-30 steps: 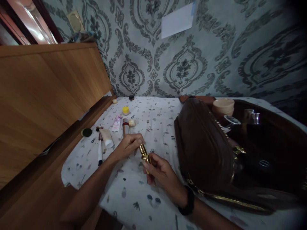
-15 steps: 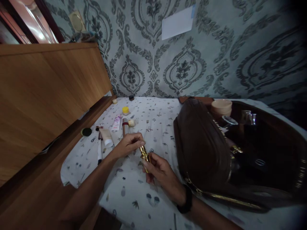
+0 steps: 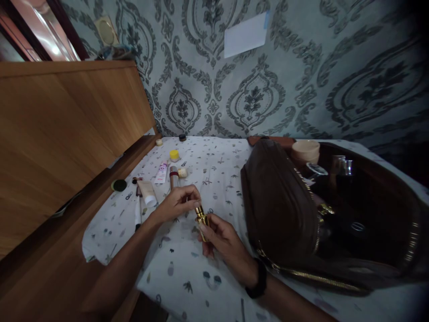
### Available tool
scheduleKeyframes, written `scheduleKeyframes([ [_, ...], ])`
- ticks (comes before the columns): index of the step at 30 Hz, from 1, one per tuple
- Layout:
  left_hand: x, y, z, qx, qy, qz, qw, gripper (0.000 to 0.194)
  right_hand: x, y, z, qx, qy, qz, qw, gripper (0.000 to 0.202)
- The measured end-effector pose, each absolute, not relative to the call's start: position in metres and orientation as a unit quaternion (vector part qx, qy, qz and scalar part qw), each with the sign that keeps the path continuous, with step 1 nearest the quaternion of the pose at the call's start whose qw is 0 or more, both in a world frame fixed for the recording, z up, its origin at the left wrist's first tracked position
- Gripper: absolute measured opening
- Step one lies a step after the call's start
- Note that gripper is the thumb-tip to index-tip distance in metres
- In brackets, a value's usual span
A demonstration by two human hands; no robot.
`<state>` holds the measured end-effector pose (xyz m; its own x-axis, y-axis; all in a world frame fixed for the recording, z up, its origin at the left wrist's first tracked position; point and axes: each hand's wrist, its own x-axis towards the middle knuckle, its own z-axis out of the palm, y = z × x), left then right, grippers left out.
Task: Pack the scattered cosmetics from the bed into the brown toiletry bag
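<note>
- The right hand (image 3: 219, 237) grasps the lower part of a shiny gold tube (image 3: 202, 219), thumb on its near side; a black band (image 3: 258, 278) circles the wrist.
- The left hand (image 3: 177, 203) pinches the upper end of the same tube between thumb and fingers, so the tube slants between both hands, above the cloth-covered surface (image 3: 194, 290).
- Just beyond the left hand, a silver tube with a dark red band (image 3: 174, 176) sits beside a small cream-coloured jar (image 3: 182, 172).
- To the left lie a pink-and-white tube (image 3: 161, 172), a beige tube with a white cap (image 3: 146, 192) and a slim white tube with a dark end (image 3: 138, 212).
- Farther back are a yellow-lidded jar (image 3: 174, 155) and a dark-lidded jar (image 3: 182, 137); a dark round item (image 3: 119, 184) is at the left edge.
- Right of the hands, a dark brown bag (image 3: 275, 201) lies unzipped, a beige round container (image 3: 305, 151) at its opening.
- Behind stands a patterned wall (image 3: 214, 105) bearing a white sheet (image 3: 246, 36); a wooden panel (image 3: 73, 134) is at left.
</note>
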<state>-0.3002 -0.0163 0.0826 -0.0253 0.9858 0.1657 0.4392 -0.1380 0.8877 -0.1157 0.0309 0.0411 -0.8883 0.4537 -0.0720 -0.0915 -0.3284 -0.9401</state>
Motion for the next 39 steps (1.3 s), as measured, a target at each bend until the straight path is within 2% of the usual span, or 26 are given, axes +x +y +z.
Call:
scheduleKeyframes([
  [4, -0.301, -0.019, 0.088, 0.619, 0.576, 0.41, 0.342, 0.034, -0.116, 0.031, 0.042, -0.163, -0.559, 0.794, 0.171, 0.051],
  [9, -0.299, -0.021, 0.093, 0.639, 0.561, 0.398, 0.345, 0.043, -0.116, 0.032, 0.042, -0.161, -0.561, 0.793, 0.171, 0.052],
  [13, -0.299, -0.018, 0.087, 0.607, 0.587, 0.408, 0.347, 0.04, -0.115, 0.031, 0.043, -0.161, -0.563, 0.793, 0.168, 0.051],
  [18, -0.3, -0.02, 0.088, 0.601, 0.547, 0.429, 0.396, 0.036, -0.114, 0.032, 0.043, -0.157, -0.562, 0.793, 0.171, 0.049],
  [29, -0.295, -0.018, 0.087, 0.574, 0.537, 0.453, 0.421, 0.031, -0.114, 0.033, 0.043, -0.16, -0.537, 0.813, 0.156, 0.057],
  [36, -0.298, -0.024, 0.093, 0.561, 0.584, 0.454, 0.371, 0.029, -0.115, 0.033, 0.036, -0.144, -0.477, 0.851, 0.162, 0.067],
  [39, -0.303, -0.025, 0.098, 0.518, 0.597, 0.524, 0.317, 0.03, -0.118, 0.035, 0.032, -0.143, -0.446, 0.866, 0.172, 0.077],
])
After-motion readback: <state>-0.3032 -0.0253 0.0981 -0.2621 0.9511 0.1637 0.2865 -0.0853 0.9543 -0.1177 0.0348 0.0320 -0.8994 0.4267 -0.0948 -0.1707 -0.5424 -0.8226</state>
